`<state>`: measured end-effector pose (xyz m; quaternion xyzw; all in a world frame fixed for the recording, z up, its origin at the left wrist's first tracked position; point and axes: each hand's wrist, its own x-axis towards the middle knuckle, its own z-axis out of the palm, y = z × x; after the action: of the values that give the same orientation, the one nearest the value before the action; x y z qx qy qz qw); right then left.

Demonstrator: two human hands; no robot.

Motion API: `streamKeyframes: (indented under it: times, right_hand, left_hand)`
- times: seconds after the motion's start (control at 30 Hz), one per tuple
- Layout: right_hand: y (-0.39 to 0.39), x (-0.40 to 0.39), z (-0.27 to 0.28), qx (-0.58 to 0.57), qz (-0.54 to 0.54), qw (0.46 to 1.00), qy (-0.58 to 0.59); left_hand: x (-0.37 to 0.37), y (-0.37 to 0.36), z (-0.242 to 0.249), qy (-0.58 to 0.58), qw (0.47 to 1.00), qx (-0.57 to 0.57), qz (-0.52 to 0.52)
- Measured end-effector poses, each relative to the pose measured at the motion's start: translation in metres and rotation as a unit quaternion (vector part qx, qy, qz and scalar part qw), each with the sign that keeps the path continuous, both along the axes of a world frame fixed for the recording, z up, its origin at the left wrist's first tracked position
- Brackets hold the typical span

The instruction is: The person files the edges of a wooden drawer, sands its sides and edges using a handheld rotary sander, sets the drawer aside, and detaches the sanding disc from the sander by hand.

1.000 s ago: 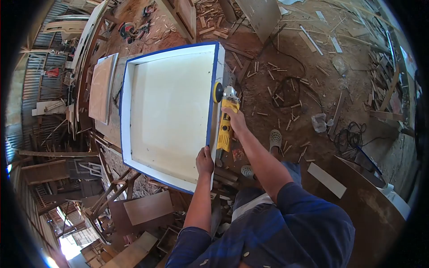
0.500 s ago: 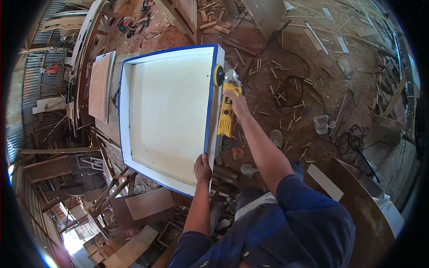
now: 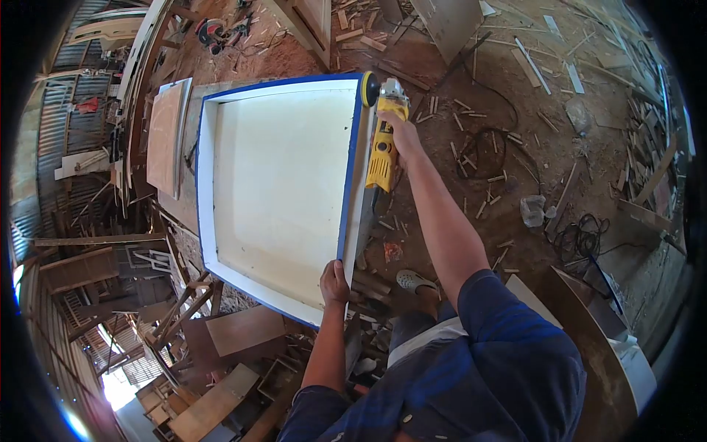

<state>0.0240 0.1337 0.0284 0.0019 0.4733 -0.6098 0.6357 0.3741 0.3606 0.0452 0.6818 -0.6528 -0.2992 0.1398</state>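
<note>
A large shallow white box with blue edges lies in front of me, its open side facing up. My right hand is wrapped round the body of a yellow angle grinder. The grinder's round yellow-rimmed pad is at the box's far right corner, against or very close to the blue edge. My left hand grips the near part of the right-hand rim, fingers closed over it. Its fingertips are partly hidden.
Wood offcuts and a dark cable litter the dirt floor on the right. Flat boards stand left of the box. A circular saw lies at the back. Scrap panels are piled at lower left.
My right hand has moved the grinder away from me along the right edge to the far corner. My left hand keeps its hold on the rim, and my view has shifted slightly.
</note>
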Motion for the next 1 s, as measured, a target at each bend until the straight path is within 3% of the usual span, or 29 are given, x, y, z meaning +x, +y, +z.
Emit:
streamKeyframes:
  times: [0.37,0.67,1.0]
  right_hand:
    - [-0.043,-0.01,-0.038,0.035,0.049,0.998,-0.025]
    - [-0.044,-0.001,-0.024,0.028,0.047,0.998,-0.005]
    - [-0.022,-0.008,-0.087,0.074,0.001,0.995,-0.071]
  left_hand:
    - [0.003,-0.01,-0.002,-0.019,0.999,0.03,0.014]
    - [0.0,-0.01,0.005,-0.011,0.999,0.033,0.023]
    - [-0.01,-0.012,0.009,-0.081,0.996,0.033,0.025]
